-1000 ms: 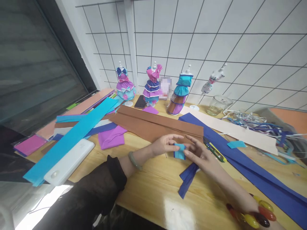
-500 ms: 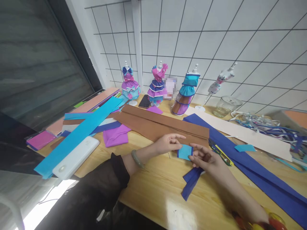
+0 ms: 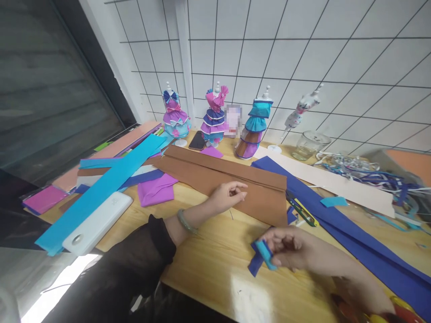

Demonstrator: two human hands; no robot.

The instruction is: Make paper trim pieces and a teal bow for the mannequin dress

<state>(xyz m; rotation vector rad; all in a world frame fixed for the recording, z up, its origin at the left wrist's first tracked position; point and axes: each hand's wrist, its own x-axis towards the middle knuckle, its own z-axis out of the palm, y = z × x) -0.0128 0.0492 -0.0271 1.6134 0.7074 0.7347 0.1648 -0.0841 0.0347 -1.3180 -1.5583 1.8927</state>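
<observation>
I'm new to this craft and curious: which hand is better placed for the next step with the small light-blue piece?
The right hand, I think: its fingers pinch the light-blue piece, close to the dark-blue strip. The left hand seems empty, over the brown sheet, farther from both.

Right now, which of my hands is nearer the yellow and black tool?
Your right hand. It holds the small light-blue piece on the near side of the yellow tool; your left hand is farther off to its left, over the brown sheet.
</observation>
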